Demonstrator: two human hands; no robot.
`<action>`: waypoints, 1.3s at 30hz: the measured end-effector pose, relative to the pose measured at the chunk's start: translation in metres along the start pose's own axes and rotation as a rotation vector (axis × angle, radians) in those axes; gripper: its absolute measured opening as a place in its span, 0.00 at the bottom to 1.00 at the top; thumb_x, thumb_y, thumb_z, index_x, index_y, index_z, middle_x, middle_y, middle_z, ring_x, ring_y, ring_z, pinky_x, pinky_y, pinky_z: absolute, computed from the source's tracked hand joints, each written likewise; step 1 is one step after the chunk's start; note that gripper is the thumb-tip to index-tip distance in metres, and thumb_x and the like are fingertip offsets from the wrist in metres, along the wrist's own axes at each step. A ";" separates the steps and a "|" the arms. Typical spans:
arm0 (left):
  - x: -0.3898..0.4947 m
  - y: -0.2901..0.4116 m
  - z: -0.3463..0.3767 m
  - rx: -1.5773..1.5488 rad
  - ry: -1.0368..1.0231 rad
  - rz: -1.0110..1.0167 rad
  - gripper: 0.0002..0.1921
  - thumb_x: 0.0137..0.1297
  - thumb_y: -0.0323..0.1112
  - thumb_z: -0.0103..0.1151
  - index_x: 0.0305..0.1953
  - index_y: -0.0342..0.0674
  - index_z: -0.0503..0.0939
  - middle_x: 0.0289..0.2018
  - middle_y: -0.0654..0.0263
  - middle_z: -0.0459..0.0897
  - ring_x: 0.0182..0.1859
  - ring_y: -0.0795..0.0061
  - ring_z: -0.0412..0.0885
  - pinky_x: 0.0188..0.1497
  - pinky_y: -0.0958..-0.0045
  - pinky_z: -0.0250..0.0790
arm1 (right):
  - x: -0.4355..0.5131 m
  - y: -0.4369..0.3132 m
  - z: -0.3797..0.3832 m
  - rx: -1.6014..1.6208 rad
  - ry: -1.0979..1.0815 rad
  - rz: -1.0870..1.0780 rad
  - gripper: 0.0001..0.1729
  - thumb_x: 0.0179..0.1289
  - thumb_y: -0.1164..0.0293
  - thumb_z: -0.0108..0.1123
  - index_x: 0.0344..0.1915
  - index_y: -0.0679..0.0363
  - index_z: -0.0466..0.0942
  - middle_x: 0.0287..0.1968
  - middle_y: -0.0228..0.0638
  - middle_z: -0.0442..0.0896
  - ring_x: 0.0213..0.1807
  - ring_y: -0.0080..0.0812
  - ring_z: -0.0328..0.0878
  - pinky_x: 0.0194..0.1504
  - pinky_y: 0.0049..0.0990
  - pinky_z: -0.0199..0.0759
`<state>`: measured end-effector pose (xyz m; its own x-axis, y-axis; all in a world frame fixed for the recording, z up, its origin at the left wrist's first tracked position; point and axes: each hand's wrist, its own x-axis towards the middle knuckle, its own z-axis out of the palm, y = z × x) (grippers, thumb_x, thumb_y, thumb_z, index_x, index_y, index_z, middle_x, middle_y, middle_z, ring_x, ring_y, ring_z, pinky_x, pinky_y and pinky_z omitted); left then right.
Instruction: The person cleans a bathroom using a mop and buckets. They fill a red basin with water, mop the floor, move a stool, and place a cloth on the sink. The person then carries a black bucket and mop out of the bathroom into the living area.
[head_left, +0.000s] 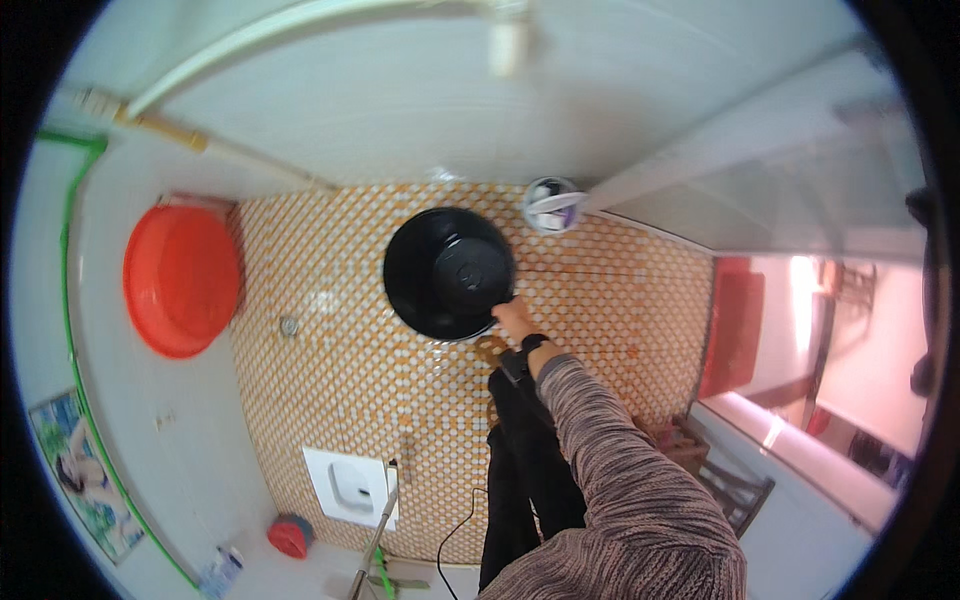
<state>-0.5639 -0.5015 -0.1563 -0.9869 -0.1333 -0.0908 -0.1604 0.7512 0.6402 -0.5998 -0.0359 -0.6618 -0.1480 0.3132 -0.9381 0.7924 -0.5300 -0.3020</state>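
A large round black plastic tub (448, 274) stands on the orange-and-white tiled floor in front of me. My right hand (512, 316), with a dark band at the wrist, grips the tub's rim at its lower right side. The tub looks wet inside, with light glinting on its bottom. My left hand is out of view. Near the lower middle, a metal pole (375, 536) reaches down towards the picture's edge; what holds it is hidden. Just beyond the tub to the right sits a small white bucket (553, 206) with several items in it.
A red plastic basin (182, 281) leans against the left wall. A floor drain (289, 325) lies near it. Lower left are a white squat toilet (349, 487) and a small red bin (289, 536). A black cable (450, 534) runs beside my legs. A doorway with a red mat (736, 330) is at right.
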 end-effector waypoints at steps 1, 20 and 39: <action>-0.001 0.001 0.003 -0.009 -0.052 -0.043 0.20 0.63 0.42 0.53 0.17 0.35 0.70 0.14 0.66 0.68 0.19 0.76 0.64 0.22 0.73 0.55 | -0.015 0.000 -0.010 -0.083 0.007 -0.056 0.30 0.56 0.76 0.56 0.57 0.75 0.57 0.40 0.52 0.71 0.34 0.42 0.71 0.39 0.35 0.73; -0.052 0.061 0.114 0.209 -1.420 0.539 0.13 0.59 0.36 0.56 0.20 0.34 0.75 0.18 0.65 0.73 0.21 0.76 0.68 0.24 0.73 0.59 | -0.399 0.314 -0.355 1.117 0.453 -0.171 0.13 0.50 0.77 0.57 0.36 0.71 0.70 0.32 0.47 0.76 0.29 0.42 0.77 0.31 0.38 0.77; -0.378 0.371 0.403 0.254 -1.920 1.094 0.07 0.55 0.29 0.60 0.24 0.33 0.79 0.21 0.63 0.79 0.23 0.77 0.73 0.25 0.73 0.63 | -0.430 0.432 -0.702 1.736 0.590 -0.373 0.09 0.47 0.78 0.57 0.30 0.69 0.70 0.30 0.42 0.76 0.31 0.41 0.79 0.37 0.46 0.76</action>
<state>-0.2577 0.0877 -0.1923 0.5291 0.7536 -0.3900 0.4573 0.1339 0.8792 0.2212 0.1539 -0.2698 0.3482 0.5829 -0.7341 -0.6927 -0.3677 -0.6205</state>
